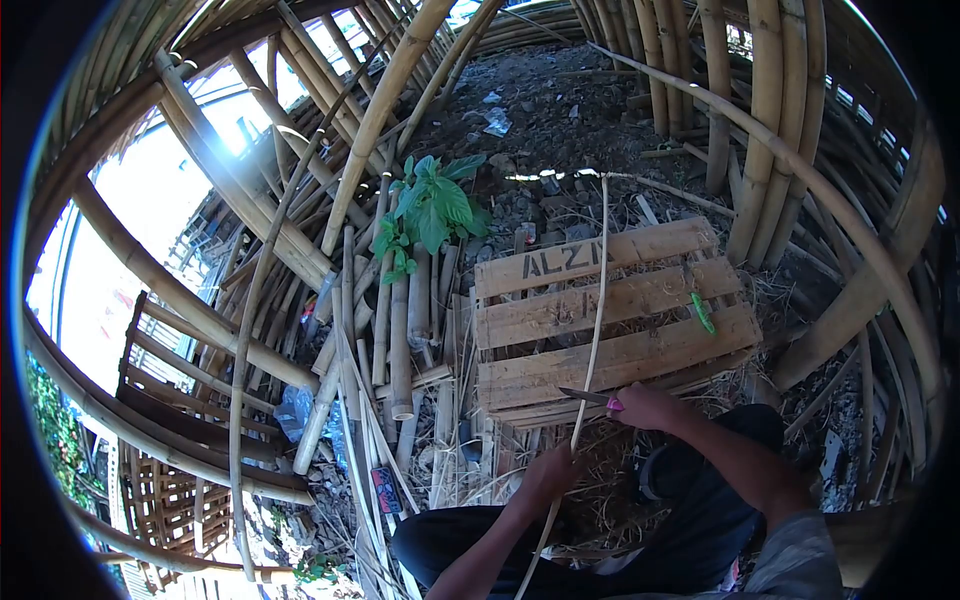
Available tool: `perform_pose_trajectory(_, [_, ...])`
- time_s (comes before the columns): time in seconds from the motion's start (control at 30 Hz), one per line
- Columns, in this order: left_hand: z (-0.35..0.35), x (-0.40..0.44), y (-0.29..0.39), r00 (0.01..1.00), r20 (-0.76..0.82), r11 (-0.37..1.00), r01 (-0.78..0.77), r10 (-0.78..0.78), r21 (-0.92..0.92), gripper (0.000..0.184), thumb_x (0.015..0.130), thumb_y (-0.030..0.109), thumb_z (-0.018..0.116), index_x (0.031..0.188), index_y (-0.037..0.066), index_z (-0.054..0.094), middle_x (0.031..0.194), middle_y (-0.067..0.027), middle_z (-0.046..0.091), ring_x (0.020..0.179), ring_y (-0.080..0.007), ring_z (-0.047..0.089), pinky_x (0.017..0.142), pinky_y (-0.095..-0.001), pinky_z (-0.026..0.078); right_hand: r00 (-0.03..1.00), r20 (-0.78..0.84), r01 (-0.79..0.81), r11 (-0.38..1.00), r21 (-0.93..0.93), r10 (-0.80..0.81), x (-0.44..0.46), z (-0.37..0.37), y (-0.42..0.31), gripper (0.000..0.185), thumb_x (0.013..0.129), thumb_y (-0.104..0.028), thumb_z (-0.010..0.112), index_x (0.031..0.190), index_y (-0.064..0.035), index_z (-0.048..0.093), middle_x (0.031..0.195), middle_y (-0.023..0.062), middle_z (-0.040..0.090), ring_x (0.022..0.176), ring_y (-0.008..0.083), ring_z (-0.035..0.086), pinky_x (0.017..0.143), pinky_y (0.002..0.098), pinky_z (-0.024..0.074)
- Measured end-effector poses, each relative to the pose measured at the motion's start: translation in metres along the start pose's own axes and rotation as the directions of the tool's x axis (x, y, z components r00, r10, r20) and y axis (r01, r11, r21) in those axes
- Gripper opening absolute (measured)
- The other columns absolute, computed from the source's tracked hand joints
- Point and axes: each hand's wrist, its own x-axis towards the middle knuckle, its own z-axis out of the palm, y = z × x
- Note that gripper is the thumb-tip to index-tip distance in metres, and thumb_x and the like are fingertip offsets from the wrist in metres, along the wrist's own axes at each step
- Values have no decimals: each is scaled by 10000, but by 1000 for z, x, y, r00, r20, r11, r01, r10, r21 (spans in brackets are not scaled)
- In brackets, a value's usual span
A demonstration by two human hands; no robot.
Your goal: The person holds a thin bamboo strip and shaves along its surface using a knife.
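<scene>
Just in front of your bent knees, one long pale strip [599, 320] runs from beyond the slatted wooden crate [530, 322] down past your lap, out of view at the lower edge. Left hand [550, 473]: fingers closed around the strip, below the blade. Right hand [648, 408]: clenched on the pink handle of the knife [597, 399], blade pointing left and crossing the strip near the crate's front edge. Contact of edge and strip: probable; depth of any cut cannot be told.

Progress, as judged: work on this strip is under way. It appears as one continuous length, with no severed end visible at the blade. Loose strips [366, 430] lie to your left; whether they are finished or awaiting work cannot be determined. How much of the held strip has been worked is likewise unclear, its surface being too small to read.

Surroundings: a bright green item [703, 313] lies on the crate's slats, toward its right side. Dry, straw-like fibres [610, 490] litter the ground between your legs.
</scene>
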Motion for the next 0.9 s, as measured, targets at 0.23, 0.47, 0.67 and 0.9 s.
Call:
perform_pose_trajectory(0.23, [2, 1, -3, 1000, -4, 999, -3, 3, -37, 452, 858, 407, 515, 873, -43, 548, 756, -258, 596, 775, -427, 583, 678, -483, 439, 1000, 3, -2, 1000, 7, 2, -2, -2, -2, 301, 825, -252, 542, 858, 35, 627, 775, 238, 629, 784, 381, 623, 748, 458, 486])
perform_pose_trajectory(0.47, [-1, 0, 1, 1000, 7, 1000, 9, -9, -2, 464, 860, 414, 511, 847, -49, 544, 753, -262, 594, 779, -429, 585, 681, -486, 442, 1000, 18, -10, 1000, -20, 10, -3, -5, -4, 298, 822, -245, 546, 852, 40, 626, 786, 244, 629, 795, 386, 622, 746, 455, 489])
perform_pose_trajectory(0.67, [-1, 0, 2, 1000, 10, 999, 29, -29, 22, 472, 862, 419, 503, 852, -51, 549, 766, -269, 596, 790, -433, 585, 694, -490, 441, 999, 30, -42, 999, -30, 43, 1, 0, 1, 399, 836, -386, 575, 849, 9, 631, 799, 230, 635, 794, 382, 625, 744, 466, 485])
perform_pose_trajectory(0.9, [-3, -1, 3, 1000, 19, 1000, 23, -24, 20, 459, 872, 404, 496, 844, -51, 550, 760, -271, 592, 790, -434, 583, 693, -494, 438, 999, 34, -37, 999, -30, 38, 0, -1, 0, 419, 837, -392, 574, 840, 24, 627, 793, 233, 634, 783, 381, 625, 739, 460, 488])
